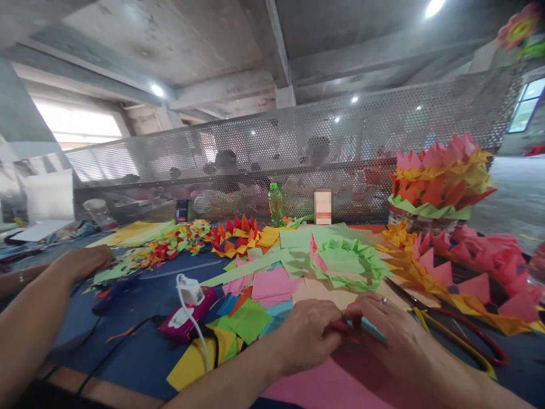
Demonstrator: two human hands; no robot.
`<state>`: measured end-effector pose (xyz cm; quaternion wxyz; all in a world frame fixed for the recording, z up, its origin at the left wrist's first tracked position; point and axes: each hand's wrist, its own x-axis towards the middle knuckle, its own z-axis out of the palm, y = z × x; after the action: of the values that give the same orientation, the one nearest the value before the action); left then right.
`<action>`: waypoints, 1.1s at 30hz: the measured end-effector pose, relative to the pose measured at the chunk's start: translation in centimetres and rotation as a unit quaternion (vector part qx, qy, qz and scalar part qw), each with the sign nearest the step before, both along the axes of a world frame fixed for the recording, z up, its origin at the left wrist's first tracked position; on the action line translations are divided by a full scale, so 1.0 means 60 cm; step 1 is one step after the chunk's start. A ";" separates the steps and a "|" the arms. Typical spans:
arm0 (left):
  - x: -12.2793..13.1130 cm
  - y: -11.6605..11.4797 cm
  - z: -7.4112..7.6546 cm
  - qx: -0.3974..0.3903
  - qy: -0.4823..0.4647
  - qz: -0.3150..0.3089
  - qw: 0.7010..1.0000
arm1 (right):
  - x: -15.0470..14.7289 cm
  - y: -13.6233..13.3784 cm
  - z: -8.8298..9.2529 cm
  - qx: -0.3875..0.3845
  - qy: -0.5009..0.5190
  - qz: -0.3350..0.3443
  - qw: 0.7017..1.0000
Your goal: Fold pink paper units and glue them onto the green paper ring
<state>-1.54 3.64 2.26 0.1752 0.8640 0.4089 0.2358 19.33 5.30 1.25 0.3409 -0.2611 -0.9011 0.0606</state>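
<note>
My left hand [310,332] is closed, its fingertips pinching a small piece of red-pink paper [349,329]. From the other side my right hand [385,324], with a ring on one finger, grips the same piece, and the fingertips of both hands nearly meet. Much of the piece is hidden by the fingers. Below the hands lies a large pink sheet [336,380]. Just beyond them stands a ring of folded light green paper [355,264] with a pink folded piece [315,253] at its left side.
Scissors [457,332] lie right of my right hand. A purple power strip [187,318] with a white plug is at left. Another person's hand [85,261] rests farther left. Behind are a bottle [275,205], a mesh screen [255,150] and stacked paper rings [440,182].
</note>
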 end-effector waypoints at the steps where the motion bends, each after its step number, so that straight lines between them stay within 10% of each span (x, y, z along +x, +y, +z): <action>1: -0.001 0.000 -0.001 -0.006 0.000 -0.002 1.000 | 0.000 -0.001 -0.001 -0.011 0.000 -0.006 1.000; 33: -0.015 0.011 0.000 0.064 0.004 0.001 0.998 | 0.006 0.007 -0.002 -0.010 0.014 -0.006 1.000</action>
<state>-2.46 4.31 2.28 0.1180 0.8740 0.3947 0.2577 19.71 5.70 1.10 0.3513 -0.2688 -0.8940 0.0708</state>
